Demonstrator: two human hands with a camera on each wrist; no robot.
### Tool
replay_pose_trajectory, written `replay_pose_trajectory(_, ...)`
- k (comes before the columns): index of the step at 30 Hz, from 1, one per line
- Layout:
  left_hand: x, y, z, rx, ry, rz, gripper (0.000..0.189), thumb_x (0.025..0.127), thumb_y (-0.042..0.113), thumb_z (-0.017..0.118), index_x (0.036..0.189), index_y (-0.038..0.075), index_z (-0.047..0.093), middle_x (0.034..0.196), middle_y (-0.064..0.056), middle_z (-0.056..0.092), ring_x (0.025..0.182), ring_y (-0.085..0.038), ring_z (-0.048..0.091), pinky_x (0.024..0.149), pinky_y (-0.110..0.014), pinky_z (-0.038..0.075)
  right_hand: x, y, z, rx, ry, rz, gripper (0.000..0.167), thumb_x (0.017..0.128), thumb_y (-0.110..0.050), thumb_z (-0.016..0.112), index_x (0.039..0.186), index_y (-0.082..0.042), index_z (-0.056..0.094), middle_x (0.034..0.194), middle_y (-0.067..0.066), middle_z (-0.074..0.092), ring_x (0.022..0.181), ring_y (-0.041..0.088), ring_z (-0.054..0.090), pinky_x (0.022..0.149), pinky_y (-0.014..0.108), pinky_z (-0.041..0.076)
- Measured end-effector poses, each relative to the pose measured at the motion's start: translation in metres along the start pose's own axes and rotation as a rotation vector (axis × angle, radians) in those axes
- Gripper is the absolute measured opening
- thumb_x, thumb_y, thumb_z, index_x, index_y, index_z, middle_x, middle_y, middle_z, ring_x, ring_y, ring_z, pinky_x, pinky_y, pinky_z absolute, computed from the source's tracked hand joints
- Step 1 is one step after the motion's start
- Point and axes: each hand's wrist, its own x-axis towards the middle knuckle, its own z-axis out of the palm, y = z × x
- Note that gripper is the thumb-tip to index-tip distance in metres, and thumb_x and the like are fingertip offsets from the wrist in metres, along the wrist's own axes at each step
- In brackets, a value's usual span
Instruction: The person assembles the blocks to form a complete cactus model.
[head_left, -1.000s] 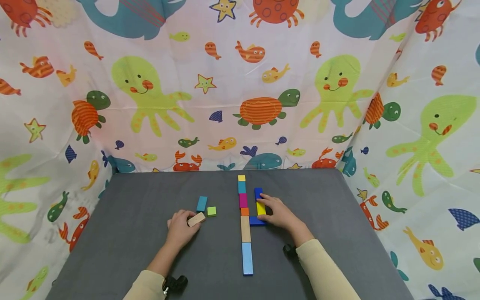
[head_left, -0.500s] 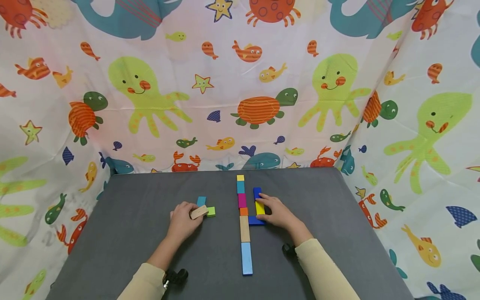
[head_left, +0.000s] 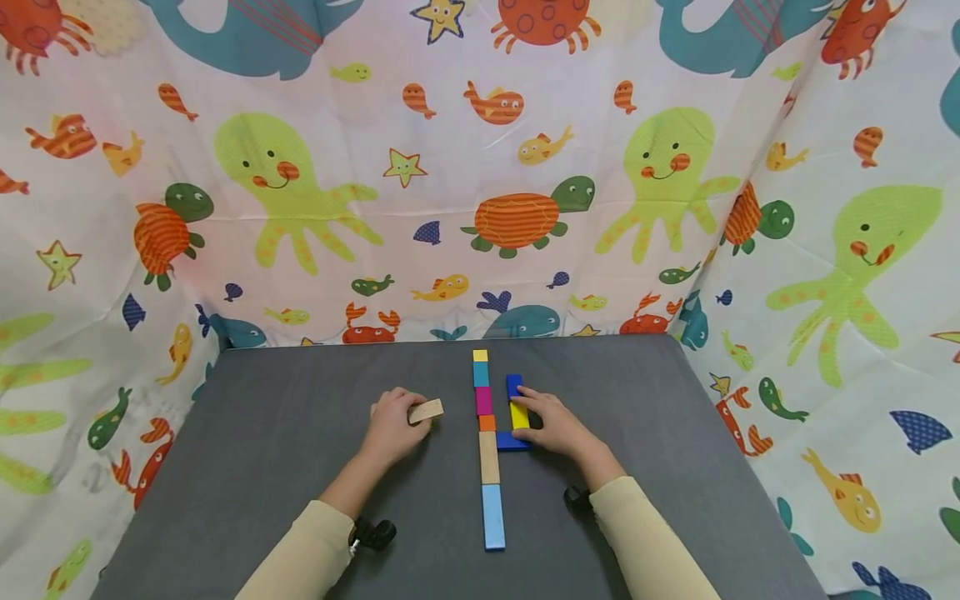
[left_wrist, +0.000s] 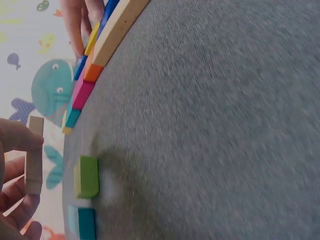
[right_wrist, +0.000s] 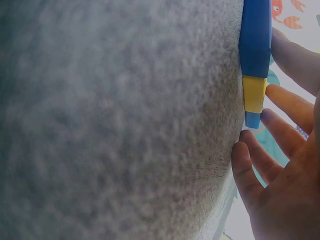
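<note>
My left hand (head_left: 397, 425) pinches a plain wooden block (head_left: 426, 411) between thumb and fingers, raised above the table. Below it, in the left wrist view, lie a green block (left_wrist: 87, 177) and a teal block (left_wrist: 82, 222); the hand hides both in the head view. My right hand (head_left: 558, 427) rests its fingertips at a yellow block (head_left: 519, 415), which lies between an upright blue block (head_left: 514, 385) and a sideways blue block (head_left: 513, 442). In the right wrist view the fingers (right_wrist: 290, 107) are spread and loosely bent along these blocks, some touching the table.
Left of the right hand runs a straight row of blocks: small yellow (head_left: 481, 356), teal (head_left: 481, 374), magenta (head_left: 483, 401), orange (head_left: 487, 423), wooden (head_left: 489, 458) and light blue (head_left: 493, 517). A sea-animal curtain (head_left: 442, 200) surrounds the grey table (head_left: 247, 467).
My left hand has lifted the wooden block and carried it to the right and away from me, over the green and teal blocks. My right hand has stayed in place.
</note>
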Motion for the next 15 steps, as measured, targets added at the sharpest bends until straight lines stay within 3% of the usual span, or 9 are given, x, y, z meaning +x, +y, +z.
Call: replay_pose_trajectory(15, 0.021, 0.011, 0.029, 0.060, -0.070, 0.052, 0.026, 0.088, 0.014, 0.081, 0.113, 0.007, 0.078, 0.110, -0.011, 0.067, 0.095, -0.027, 0.054, 0.082, -0.045, 0.047, -0.002, -0.002, -0.001, -0.001, 0.001, -0.002, 0.067, 0.099, -0.035, 0.077, 0.158, -0.015, 0.052, 0.172, 0.007, 0.035, 0.155, 0.039, 0.033, 0.121, 0.062, 0.034)
